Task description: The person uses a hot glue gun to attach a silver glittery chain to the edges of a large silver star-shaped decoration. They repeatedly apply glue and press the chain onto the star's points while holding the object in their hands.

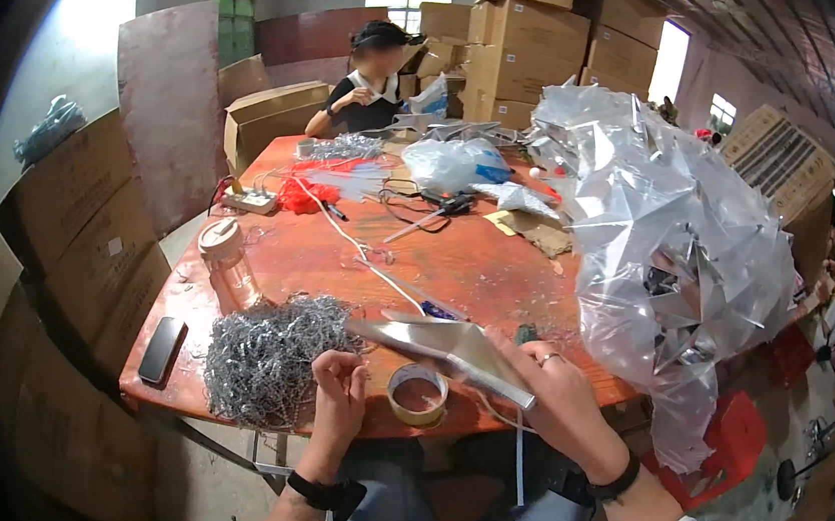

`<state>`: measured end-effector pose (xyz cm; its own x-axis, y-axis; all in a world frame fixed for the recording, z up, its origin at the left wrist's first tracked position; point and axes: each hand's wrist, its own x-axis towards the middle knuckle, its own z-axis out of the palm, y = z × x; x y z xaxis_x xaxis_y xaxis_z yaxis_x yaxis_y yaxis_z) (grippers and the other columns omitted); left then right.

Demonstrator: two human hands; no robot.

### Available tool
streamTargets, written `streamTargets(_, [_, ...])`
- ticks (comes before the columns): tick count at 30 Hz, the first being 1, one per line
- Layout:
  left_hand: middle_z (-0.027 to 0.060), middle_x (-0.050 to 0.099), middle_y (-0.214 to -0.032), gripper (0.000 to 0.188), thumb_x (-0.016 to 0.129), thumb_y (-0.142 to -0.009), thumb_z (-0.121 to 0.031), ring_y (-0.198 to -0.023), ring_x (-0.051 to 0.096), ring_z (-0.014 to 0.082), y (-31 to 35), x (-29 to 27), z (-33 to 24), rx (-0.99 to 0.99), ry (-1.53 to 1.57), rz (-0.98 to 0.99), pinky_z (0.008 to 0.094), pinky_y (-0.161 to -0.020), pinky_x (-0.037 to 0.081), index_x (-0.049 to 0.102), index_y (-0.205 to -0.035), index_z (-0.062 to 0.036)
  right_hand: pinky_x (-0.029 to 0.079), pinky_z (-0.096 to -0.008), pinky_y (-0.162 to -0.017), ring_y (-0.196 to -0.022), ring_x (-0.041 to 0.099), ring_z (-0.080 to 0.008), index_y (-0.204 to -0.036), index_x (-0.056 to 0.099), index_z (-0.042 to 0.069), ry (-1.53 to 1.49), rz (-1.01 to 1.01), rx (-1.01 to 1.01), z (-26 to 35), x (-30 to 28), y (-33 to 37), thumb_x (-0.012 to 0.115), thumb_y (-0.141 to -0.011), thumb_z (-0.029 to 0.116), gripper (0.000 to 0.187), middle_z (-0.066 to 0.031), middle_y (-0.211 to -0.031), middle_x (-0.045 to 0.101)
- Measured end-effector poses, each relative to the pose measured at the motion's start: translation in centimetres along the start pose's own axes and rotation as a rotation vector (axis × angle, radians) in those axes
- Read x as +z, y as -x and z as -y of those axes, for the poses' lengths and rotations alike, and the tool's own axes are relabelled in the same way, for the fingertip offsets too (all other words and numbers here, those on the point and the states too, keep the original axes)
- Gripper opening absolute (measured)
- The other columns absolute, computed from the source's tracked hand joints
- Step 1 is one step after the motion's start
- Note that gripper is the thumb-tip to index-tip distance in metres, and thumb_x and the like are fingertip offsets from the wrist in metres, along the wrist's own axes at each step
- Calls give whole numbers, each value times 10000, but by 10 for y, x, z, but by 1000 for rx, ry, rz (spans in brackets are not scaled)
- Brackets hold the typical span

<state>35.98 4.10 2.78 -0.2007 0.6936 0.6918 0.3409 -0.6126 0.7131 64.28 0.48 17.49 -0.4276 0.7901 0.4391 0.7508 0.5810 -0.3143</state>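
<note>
My right hand, with a ring on one finger, grips a shiny silver folded piece with pointed edges, held tilted over the table's near edge. Left of it, my left hand is raised with its fingers curled together; whatever they pinch, if anything, is too small to make out. Close beside that hand lies a heap of silver tinsel strands. A roll of tape rests on the table between my hands, below the silver piece. A thin white strip hangs down near my right hand.
The red table holds a phone, a pink-lidded bottle, a white cord and a black-handled tool. A big clear bag of silver stars bulges over the right side. Across the table sits a person; cartons are stacked behind.
</note>
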Motion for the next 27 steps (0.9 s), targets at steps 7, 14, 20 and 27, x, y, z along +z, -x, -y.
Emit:
streamTargets(7, [49, 433, -1036, 344, 553, -933, 59, -907, 514, 138, -4, -3, -7, -123, 204, -237, 290, -875, 449, 378, -1210, -46, 466, -393, -864, -949, 543, -315, -1450, 454, 336, 128, 143, -154, -15, 59, 8, 497, -826, -67, 745, -138, -1084, 498])
streamTargets(14, [152, 552, -1255, 588, 477, -1003, -468, -1130, 568, 221, 1, -63, -40, -447, 640, 92, 368, -977, 476, 439, -1313, 30, 457, -414, -857, -1022, 590, -330, -1220, 589, 164, 37, -49, -88, -28, 26, 5, 634, -845, 103, 382, -144, -1143, 602])
streamTargets(20, [106, 615, -1198, 551, 726, -860, -83, -1101, 580, 146, 0, -45, -93, -639, 260, 413, 283, -933, 475, 473, -1347, -34, 446, -329, -584, -629, 605, -235, -921, 629, 12, -172, -68, 395, -93, -2, 29, 645, -890, 113, 107, -137, -709, 615])
streamTargets(27, [76, 637, -1077, 484, 759, -852, -148, -1006, 605, 130, -7, -33, -68, -453, 53, 374, 272, -870, 490, 537, -1263, -19, 462, -309, -588, -622, 613, -179, -955, 638, -7, -377, 22, 480, -106, 4, 35, 597, -921, 84, 106, -111, -730, 662])
